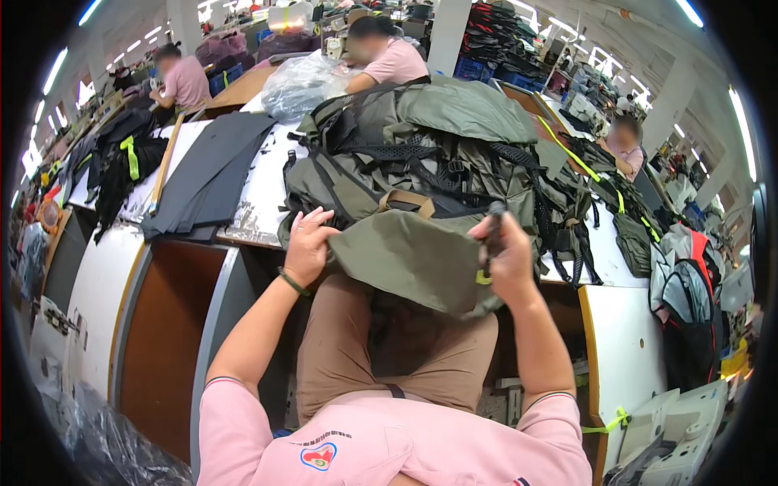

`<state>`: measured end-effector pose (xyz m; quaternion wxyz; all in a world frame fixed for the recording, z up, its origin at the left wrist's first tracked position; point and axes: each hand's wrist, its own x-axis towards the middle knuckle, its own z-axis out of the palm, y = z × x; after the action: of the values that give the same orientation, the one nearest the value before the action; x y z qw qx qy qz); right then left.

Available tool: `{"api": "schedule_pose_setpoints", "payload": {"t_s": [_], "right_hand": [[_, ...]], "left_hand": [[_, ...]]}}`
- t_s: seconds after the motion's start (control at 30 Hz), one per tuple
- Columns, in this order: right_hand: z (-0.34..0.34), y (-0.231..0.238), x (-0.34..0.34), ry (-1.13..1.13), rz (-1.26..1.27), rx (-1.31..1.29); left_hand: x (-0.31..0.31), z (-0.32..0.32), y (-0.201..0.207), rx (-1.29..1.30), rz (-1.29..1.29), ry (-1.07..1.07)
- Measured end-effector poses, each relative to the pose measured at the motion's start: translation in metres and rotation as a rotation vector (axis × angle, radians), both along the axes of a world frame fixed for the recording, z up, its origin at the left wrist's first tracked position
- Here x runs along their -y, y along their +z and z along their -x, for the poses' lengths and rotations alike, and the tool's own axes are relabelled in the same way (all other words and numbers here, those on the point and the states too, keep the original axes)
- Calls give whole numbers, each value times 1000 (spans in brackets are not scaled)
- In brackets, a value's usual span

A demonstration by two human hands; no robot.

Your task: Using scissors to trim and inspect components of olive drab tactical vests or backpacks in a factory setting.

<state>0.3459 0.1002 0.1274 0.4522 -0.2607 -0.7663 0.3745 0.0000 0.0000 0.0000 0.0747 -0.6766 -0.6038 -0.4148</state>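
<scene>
An olive-green backpack hangs off the table's near edge over my lap, one broad fabric panel spread toward me. My left hand pinches the left edge of this panel between thumb and fingers. At the panel's right edge my right hand is closed around a small dark object, with a yellow-green bit showing below the fist. Motion blurs that hand, so the object's exact kind is unclear. A tan webbing loop lies on the backpack just beyond the panel. More olive backpacks are heaped behind it.
Dark grey flat sheets lie stacked at the left of the white table. A clear plastic bag sits behind the heap. Straps with buckles dangle at the right, near a grey-and-red bag. Other people work farther off.
</scene>
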Motion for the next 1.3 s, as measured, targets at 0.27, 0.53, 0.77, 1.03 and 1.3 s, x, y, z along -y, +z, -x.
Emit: {"api": "schedule_pose_setpoints", "payload": {"t_s": [0.27,0.53,0.77,1.03,1.3], "right_hand": [[-15,65,21,440,126,-402],[21,14,50,610,904,-559],[56,-121,59,227,1407,-474],[53,-108,73,204,1454,-475],[23,-100,58,27,816,-14]], "left_hand": [[132,22,165,823,-138,-542],[150,43,142,1741,207,-290],[119,31,72,416,381,223],[77,-58,59,88,432,-363],[73,-61,32,514,647,-351]]}}
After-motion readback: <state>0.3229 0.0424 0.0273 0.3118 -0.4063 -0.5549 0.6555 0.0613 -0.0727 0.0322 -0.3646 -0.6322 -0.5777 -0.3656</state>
